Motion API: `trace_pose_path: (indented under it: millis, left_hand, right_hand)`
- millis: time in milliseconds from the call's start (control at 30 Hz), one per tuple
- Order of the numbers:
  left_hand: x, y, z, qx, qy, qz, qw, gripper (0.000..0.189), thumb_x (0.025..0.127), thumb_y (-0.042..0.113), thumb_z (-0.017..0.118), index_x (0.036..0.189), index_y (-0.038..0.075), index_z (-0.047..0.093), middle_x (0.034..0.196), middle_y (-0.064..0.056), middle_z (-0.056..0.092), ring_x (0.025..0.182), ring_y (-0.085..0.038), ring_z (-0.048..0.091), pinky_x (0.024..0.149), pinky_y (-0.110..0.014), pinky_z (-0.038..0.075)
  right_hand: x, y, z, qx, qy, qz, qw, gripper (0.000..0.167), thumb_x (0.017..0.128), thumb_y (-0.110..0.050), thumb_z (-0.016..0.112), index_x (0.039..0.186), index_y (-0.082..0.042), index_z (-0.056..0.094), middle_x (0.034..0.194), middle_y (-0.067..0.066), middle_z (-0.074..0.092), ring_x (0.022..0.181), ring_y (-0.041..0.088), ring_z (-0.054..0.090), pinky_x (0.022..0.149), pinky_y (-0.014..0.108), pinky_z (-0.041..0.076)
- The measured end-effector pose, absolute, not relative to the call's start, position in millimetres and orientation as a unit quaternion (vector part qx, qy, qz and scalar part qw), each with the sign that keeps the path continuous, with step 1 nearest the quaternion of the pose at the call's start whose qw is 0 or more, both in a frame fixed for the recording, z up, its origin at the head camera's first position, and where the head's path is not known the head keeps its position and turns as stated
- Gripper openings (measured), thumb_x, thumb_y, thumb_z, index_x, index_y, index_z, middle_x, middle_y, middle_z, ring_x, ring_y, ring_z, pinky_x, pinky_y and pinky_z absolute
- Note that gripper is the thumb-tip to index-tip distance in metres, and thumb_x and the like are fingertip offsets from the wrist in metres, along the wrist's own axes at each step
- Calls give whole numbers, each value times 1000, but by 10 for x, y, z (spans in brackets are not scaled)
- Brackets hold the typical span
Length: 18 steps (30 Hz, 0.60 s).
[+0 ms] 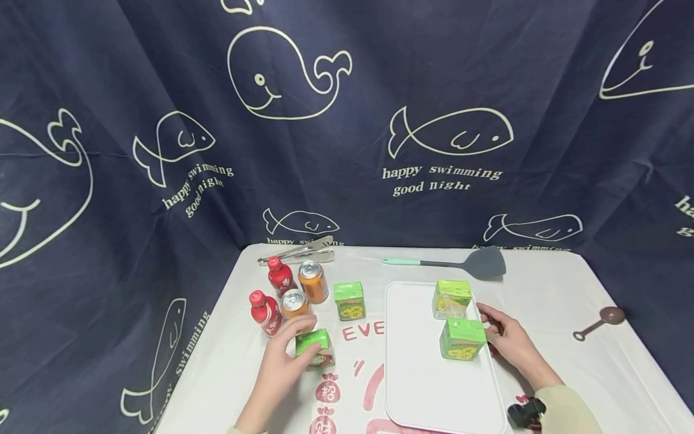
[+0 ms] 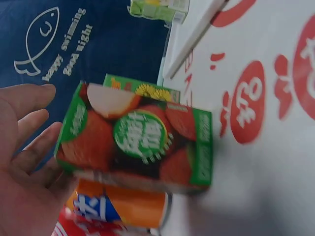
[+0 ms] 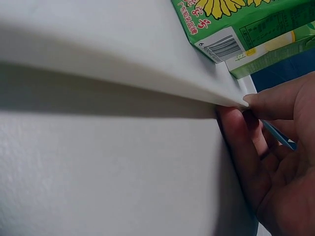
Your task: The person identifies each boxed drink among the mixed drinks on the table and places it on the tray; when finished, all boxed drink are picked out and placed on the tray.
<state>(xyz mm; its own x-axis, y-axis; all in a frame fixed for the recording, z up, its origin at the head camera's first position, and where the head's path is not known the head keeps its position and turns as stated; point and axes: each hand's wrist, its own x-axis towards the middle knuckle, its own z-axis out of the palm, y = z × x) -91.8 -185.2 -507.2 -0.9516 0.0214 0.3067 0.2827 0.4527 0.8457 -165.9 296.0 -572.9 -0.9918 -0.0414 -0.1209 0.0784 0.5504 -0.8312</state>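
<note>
My left hand (image 1: 282, 355) is at a green juice box (image 1: 323, 342) with red fruit on its front, thumb and fingers spread around it. In the left wrist view that juice box (image 2: 138, 140) stands beside the loosely extended fingers, with no clear grip on it. My right hand (image 1: 512, 343) holds the right edge of a white tray (image 1: 417, 380). The right wrist view shows thumb and index finger pinching the tray's rim (image 3: 147, 81). Two green juice boxes with yellow flowers or fruit stand on the tray, a nearer one (image 1: 463, 340) and a farther one (image 1: 452, 298).
Another green juice box (image 1: 349, 301) stands left of the tray. Two orange cans (image 1: 313, 283) and two red bottles (image 1: 265, 310) cluster behind my left hand. Tongs (image 1: 300, 250) and a spatula (image 1: 482, 264) lie at the back, a brown scoop (image 1: 609, 315) at the right.
</note>
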Motion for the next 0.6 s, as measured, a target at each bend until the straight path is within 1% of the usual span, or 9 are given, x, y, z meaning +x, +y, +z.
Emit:
trace_pose_path:
  millis: [100, 167, 267, 333, 467, 500, 600]
  left_hand:
    - [-882, -1928, -5129, -85, -842, -518, 128, 47, 83, 10, 89, 125, 25, 74, 134, 5, 67, 128, -14, 60, 114, -27, 46]
    - [-858, -1972, -5165, -85, -842, -516, 132, 45, 83, 10, 89, 124, 20, 74, 134, 4, 67, 128, -16, 60, 113, -30, 48]
    - [-828, -2024, -5212, -81, -841, -517, 136, 43, 82, 9, 89, 122, 12, 75, 134, 0, 68, 128, -19, 60, 110, -39, 53]
    - [-811, -2047, -5236, -74, -839, -521, 137, 41, 82, 8, 89, 120, 13, 75, 135, -2, 68, 128, -20, 60, 108, -44, 54]
    - [-791, -2072, -5288, -66, -833, -532, 137, 41, 82, 6, 89, 119, 17, 75, 135, -5, 67, 129, -23, 60, 104, -51, 56]
    - [-789, -2075, -5305, -66, -830, -536, 137, 42, 82, 5, 88, 119, 18, 75, 136, -7, 67, 129, -24, 60, 103, -52, 56]
    - [-785, -2070, -5354, -66, -822, -548, 137, 43, 82, 1, 87, 122, 14, 73, 135, -12, 67, 128, -28, 60, 101, -52, 58]
  right_hand:
    - [-1659, 2963, -5726, 9, 879, -473, 62, 60, 100, 3, 53, 157, 6, 36, 123, 20, 52, 90, 20, 50, 53, 27, 53]
    - [-1658, 2962, -5726, 10, 879, -473, 63, 60, 100, 3, 53, 157, 6, 36, 123, 20, 52, 90, 20, 50, 53, 27, 54]
    - [-1657, 2963, -5722, 11, 878, -475, 62, 60, 100, 3, 53, 157, 5, 37, 122, 20, 52, 88, 20, 51, 53, 27, 54]
    - [-1656, 2963, -5721, 12, 878, -475, 62, 60, 99, 3, 53, 157, 6, 37, 122, 20, 52, 88, 19, 50, 52, 27, 54]
    - [-1657, 2964, -5727, 10, 880, -471, 61, 60, 99, 3, 53, 157, 6, 37, 123, 20, 52, 90, 20, 50, 54, 26, 53]
    - [-1657, 2964, -5728, 9, 881, -469, 60, 59, 99, 3, 53, 157, 6, 37, 123, 20, 53, 90, 20, 50, 54, 26, 53]
    - [-1661, 2966, -5731, 8, 883, -466, 58, 59, 99, 3, 52, 157, 6, 38, 124, 21, 53, 92, 21, 50, 55, 26, 53]
